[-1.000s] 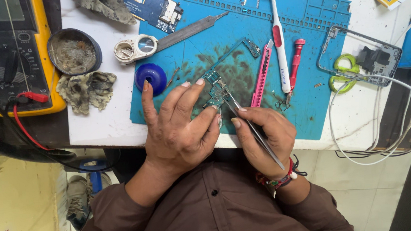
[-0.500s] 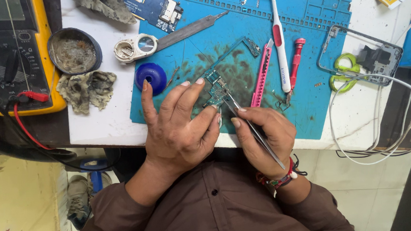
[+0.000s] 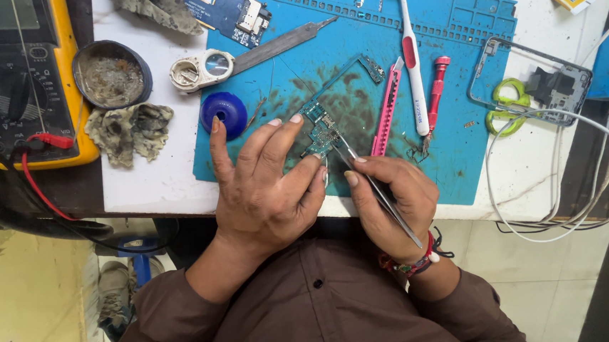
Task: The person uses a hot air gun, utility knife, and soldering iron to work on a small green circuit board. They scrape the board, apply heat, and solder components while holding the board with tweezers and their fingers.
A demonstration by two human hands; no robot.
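From the head camera, looking down, a blue mat (image 3: 469, 74) covers the middle of the white worktop (image 3: 155, 181). On its stained centre lies a small circuit board (image 3: 318, 128). The left hand (image 3: 266, 188) rests on the mat with its fingers spread flat, fingertips touching the near edge of the board and hiding part of it. The right hand (image 3: 392, 204) has its grip pinching a pair of tweezers (image 3: 373, 187), whose tips reach the board from the right; the tail of the tweezers runs back over the wrist.

Just right of the board lie a pink utility knife (image 3: 388, 104), a white toothbrush (image 3: 411, 56) and a red screwdriver (image 3: 436, 90), side by side and pointing away from the person. A round blue cap (image 3: 223, 114) sits at the mat's left edge, near the left thumb. Behind it are a white loupe (image 3: 201, 69) and a flat metal pry tool (image 3: 278, 44), with a second circuit board (image 3: 233, 12) further back.

Left of the mat a small dark dish (image 3: 112, 74) holds dirty grey residue, and a crumpled rag (image 3: 130, 129) lies just in front of it. A yellow multimeter (image 3: 16, 77) sits at the far left with a red lead (image 3: 41, 189) plugged in. To the right a clear phone frame (image 3: 527, 80) lies over green scissors (image 3: 503, 103), with white cables (image 3: 535, 198) looping past.
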